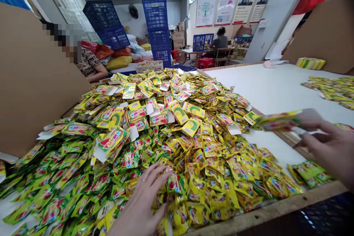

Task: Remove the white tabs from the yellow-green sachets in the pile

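Observation:
My left hand (145,197) rests on the heap of small candy packets, fingers spread, with green packets (129,159) and yellow packets (197,188) around its fingertips. At the right, my right hand (326,145) grips a small yellow carton (279,120) by its end, above the wooden edge of the table. The carton is blurred by motion, and a pale flap shows near my fingers. Several flat yellow cartons (190,126), some with white flaps sticking out, lie on top of the heap in the middle. A few green packets (312,173) lie below my right hand.
A wooden strip (254,210) edges the table in front. Cardboard panels (35,77) stand left and right. More yellow packets (334,88) lie on the white tabletop (238,81). Blue crates (156,25) are stacked behind. One person (91,59) sits at the left, another farther back.

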